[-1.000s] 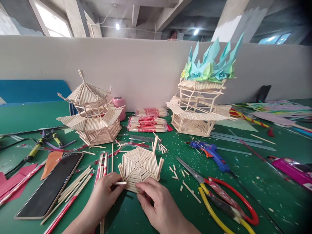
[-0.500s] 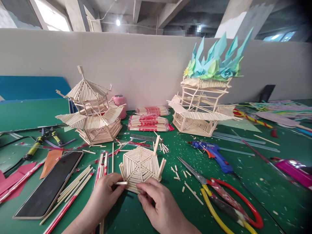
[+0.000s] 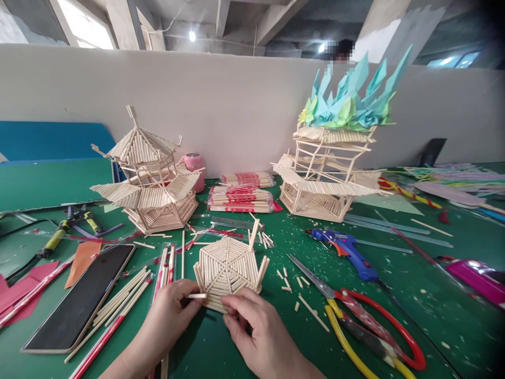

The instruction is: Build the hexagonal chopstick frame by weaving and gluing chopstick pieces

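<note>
A flat hexagonal panel of wooden sticks (image 3: 228, 266) lies at the centre front, with short upright sticks at some corners. My left hand (image 3: 173, 310) is closed on a short stick (image 3: 196, 296) at the panel's near left corner. At the near edge, the thumb and fingers of my right hand (image 3: 254, 326) pinch the panel's rim. Beyond the panel stand two stick pavilions: one with a pointed roof (image 3: 148, 179) at the left, another (image 3: 327, 173) at the right topped with blue-green folded paper (image 3: 355, 100).
Scissors (image 3: 335, 295) and a blue glue gun (image 3: 347, 250) lie to the right. A phone (image 3: 81, 300), loose sticks (image 3: 118, 297) and pliers (image 3: 59, 237) are at the left. Packed stick bundles (image 3: 240, 199) and a pink jar (image 3: 194, 169) stand behind.
Both hands and the panel have stayed almost still. Behind the partition, a person's blurred head has moved to the right.
</note>
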A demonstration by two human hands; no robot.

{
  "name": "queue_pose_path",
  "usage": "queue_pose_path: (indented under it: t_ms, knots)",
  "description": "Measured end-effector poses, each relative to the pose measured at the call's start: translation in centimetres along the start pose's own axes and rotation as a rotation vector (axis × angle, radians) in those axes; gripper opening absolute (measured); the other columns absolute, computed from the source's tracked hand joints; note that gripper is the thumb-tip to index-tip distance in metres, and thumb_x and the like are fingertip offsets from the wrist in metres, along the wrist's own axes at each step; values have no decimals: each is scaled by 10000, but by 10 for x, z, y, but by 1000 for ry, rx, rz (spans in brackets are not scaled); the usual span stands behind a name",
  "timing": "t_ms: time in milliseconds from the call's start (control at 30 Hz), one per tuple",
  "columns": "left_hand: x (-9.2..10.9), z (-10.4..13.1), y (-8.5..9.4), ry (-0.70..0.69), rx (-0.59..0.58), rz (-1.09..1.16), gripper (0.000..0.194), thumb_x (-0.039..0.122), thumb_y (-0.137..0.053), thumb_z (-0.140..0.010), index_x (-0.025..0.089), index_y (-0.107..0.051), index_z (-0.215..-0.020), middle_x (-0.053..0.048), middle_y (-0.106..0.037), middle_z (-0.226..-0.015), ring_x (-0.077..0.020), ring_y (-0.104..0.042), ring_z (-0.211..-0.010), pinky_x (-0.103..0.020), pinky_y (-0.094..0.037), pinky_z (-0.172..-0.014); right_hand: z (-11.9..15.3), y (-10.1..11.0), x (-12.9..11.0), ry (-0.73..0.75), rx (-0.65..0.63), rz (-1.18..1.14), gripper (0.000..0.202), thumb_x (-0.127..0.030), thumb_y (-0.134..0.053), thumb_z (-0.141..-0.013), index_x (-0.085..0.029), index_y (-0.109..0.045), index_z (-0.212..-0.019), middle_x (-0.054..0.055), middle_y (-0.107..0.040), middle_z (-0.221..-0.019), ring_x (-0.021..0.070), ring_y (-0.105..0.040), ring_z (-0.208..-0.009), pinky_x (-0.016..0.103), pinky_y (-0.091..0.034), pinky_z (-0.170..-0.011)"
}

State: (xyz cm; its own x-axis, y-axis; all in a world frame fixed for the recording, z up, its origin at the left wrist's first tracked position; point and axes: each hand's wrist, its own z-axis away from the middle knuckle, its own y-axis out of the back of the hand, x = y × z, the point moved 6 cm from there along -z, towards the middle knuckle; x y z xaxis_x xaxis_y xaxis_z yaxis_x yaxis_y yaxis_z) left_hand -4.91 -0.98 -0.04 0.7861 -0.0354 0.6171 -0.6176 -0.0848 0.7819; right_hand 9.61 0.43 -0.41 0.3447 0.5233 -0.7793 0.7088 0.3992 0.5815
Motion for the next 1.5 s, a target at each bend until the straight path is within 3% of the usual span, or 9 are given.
queue_pose_path:
  t_ms: [133, 300, 500, 600, 700, 767, 900, 1267, 1500]
  knots:
    - [4, 0, 2, -20, 12, 9, 190, 246, -505, -760, 176, -659, -675, -14, -654, -623, -149, -585, -568, -222, -447, -520, 2, 12, -12, 87, 59, -51, 255, -109, -449, -789, -126, -599, -995, 80, -574, -802, 161, -563, -687, 273, -490, -612]
    - [-2, 7, 11, -17, 75, -23, 219, 337, -565, -738, 174, -673, -836, -41, -686, -726, -170, -618, -622, -247, -495, -548, 12, 55, -31, 242, 308, -115, 229, -102, -449, -819, -169, -578, -996, 27, -561, -724, 117, -531, -610, 226, -453, -533]
    - [-11, 30, 20, -44, 145, -106, 210, 312, -502, -778, 194, -670, -822, -50, -685, -785, -175, -641, -674, -236, -514, -571, 11, 107, -1, -37, 660, -134, 142, -240, -460, -854, -216, -570, -940, -12, -538, -674, 105, -517, -575, 193, -421, -476]
    - [0, 37, 12, -138, 95, -166, 227, 286, -451, -805, 206, -657, -856, -54, -672, -798, -177, -643, -673, -241, -522, -559, 0, 113, 20, -176, 586, -72, 193, -300, -448, -850, -188, -568, -952, 21, -590, -726, 138, -557, -632, 221, -445, -502]
    - [12, 36, 5, -209, 101, -279, 277, 261, -379, -834, 193, -648, -828, -78, -667, -800, -196, -646, -672, -282, -535, -556, -11, 100, 36, -287, 320, 69, 278, -271, -385, -865, -164, -547, -1063, 79, -644, -922, 191, -599, -812, 286, -487, -635]
    - [19, 34, 3, -250, 129, -357, 306, 237, -347, -840, 178, -645, -802, -97, -672, -798, -210, -652, -674, -309, -546, -565, -13, 88, 41, -306, 180, 126, 320, -205, -375, -852, -162, -531, -1127, 85, -644, -1011, 207, -594, -897, 332, -480, -739]
    - [25, 33, 3, -332, 204, -458, 317, 204, -335, -834, 149, -647, -825, -120, -697, -816, -226, -669, -689, -323, -565, -573, -7, 70, 37, -282, 64, 167, 390, -122, -382, -817, -192, -535, -1168, 70, -654, -1022, 216, -585, -950, 369, -445, -830]
    - [17, 28, 1, -465, 276, -533, 330, 206, -338, -830, 97, -639, -906, -147, -709, -893, -235, -685, -750, -304, -576, -616, 24, 57, 20, -334, -11, 288, 387, -131, -342, -853, -120, -512, -1201, 124, -633, -994, 231, -581, -942, 366, -459, -820]
    - [-9, 27, -6, -414, 210, -516, 328, 229, -357, -835, 151, -570, -1072, -122, -654, -1070, -237, -633, -935, -336, -535, -770, 33, 50, 8, -285, -13, 259, 399, -119, -331, -845, -75, -498, -1205, 137, -643, -931, 251, -592, -866, 370, -488, -732]
